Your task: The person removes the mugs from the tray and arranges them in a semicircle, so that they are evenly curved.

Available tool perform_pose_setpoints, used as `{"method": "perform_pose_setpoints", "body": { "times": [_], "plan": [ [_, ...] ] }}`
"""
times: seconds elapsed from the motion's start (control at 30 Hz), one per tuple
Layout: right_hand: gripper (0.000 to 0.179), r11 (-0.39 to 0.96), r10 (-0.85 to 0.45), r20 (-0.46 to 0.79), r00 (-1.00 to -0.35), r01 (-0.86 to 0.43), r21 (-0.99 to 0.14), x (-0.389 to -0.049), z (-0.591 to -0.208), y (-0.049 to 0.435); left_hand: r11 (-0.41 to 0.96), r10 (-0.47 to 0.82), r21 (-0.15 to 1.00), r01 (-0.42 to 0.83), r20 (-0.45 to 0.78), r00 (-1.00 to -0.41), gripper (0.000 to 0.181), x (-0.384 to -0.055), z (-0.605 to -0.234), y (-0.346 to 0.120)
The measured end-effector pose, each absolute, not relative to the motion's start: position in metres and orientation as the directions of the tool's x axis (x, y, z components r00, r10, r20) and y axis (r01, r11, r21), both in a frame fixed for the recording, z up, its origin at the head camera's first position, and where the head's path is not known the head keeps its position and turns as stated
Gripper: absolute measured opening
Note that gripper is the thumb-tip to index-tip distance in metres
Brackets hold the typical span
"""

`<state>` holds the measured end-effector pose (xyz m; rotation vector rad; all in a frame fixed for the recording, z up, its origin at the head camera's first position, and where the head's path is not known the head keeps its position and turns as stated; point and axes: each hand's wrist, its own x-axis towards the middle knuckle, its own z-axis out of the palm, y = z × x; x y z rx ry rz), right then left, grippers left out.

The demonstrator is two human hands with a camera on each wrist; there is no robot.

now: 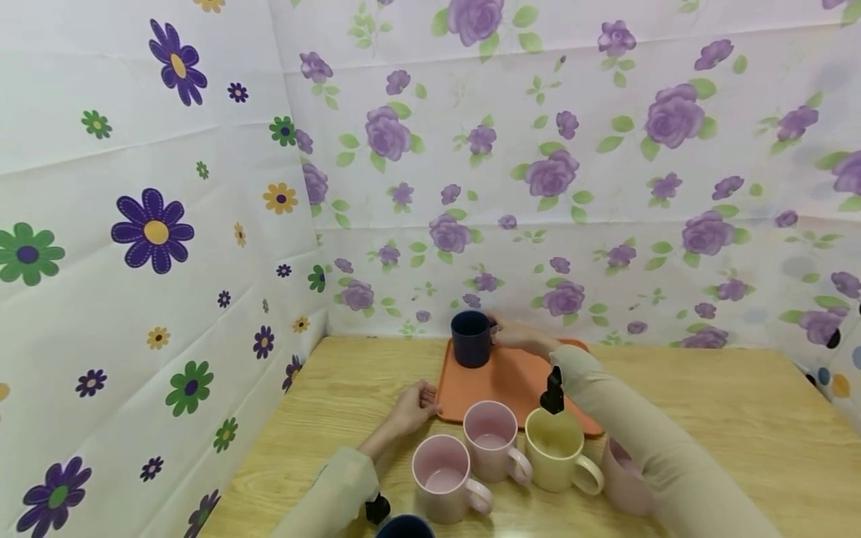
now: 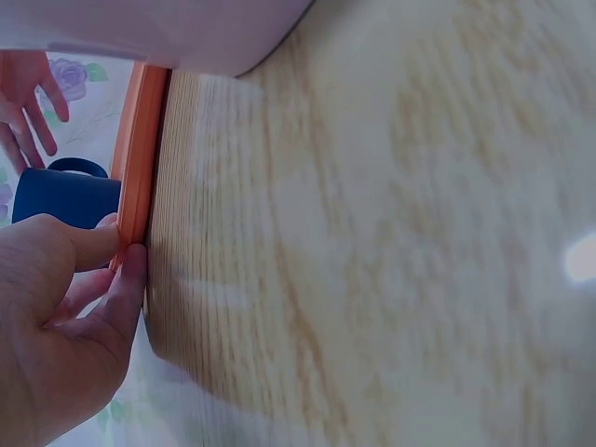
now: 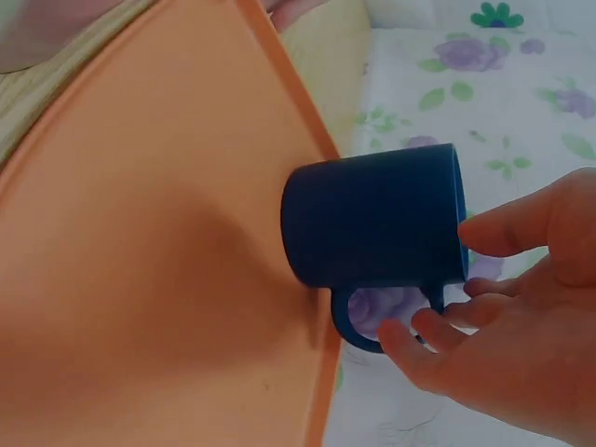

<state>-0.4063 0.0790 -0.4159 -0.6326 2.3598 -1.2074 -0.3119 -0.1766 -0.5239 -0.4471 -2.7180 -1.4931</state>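
Observation:
A navy blue mug (image 1: 471, 340) stands upright on the far left corner of an orange tray (image 1: 514, 381). My right hand (image 1: 518, 334) is at the handle side of this mug. In the right wrist view the thumb of the right hand (image 3: 531, 307) lies by the mug's rim, and its loosely bent fingers are beside the handle. The left wrist view shows that hand with its fingers apart. My left hand (image 1: 412, 407) is at the tray's near left corner, where thumb and fingers pinch the tray's edge (image 2: 140, 158).
Along the tray's near side stand a pink mug (image 1: 491, 441) and a yellow mug (image 1: 554, 448). Another pink mug (image 1: 442, 478) is closer to me, and a third (image 1: 622, 478) is partly behind my right sleeve. A dark blue mug (image 1: 406, 527) shows at the bottom edge. Flowered cloth (image 1: 498, 187) hangs behind the wooden table (image 1: 713, 418).

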Motion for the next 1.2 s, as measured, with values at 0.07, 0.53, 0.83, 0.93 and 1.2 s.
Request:
{"method": "perform_pose_setpoints", "body": {
  "times": [0.07,0.53,0.83,0.93,1.2],
  "plan": [
    [0.072,0.541,-0.56,-0.167,-0.811,-0.207,-0.815,-0.411,-0.418,0.08,0.505,0.239,0.828,0.244,0.137,-0.961,0.029,-0.311,-0.524,-0.176],
    [0.017,0.751,-0.499,-0.195,-0.844,-0.309,-0.584,-0.415,-0.419,0.086,0.472,0.251,0.846,0.248,0.141,-0.958,0.028,-0.311,-0.523,-0.173],
    [0.019,0.758,-0.398,-0.239,-0.886,-0.17,-0.629,-0.4,-0.411,0.101,0.495,0.247,0.831,0.254,0.147,-0.958,0.028,-0.313,-0.526,-0.174],
    [0.018,0.722,-0.371,-0.192,-0.909,-0.152,-0.675,-0.398,-0.409,0.107,0.495,0.238,0.834,0.245,0.141,-0.961,0.027,-0.313,-0.526,-0.173],
    [0.018,0.613,-0.346,-0.105,-0.932,-0.141,-0.777,-0.382,-0.384,0.127,0.512,0.229,0.824,0.244,0.143,-0.963,0.027,-0.313,-0.523,-0.172]
  ]
}}
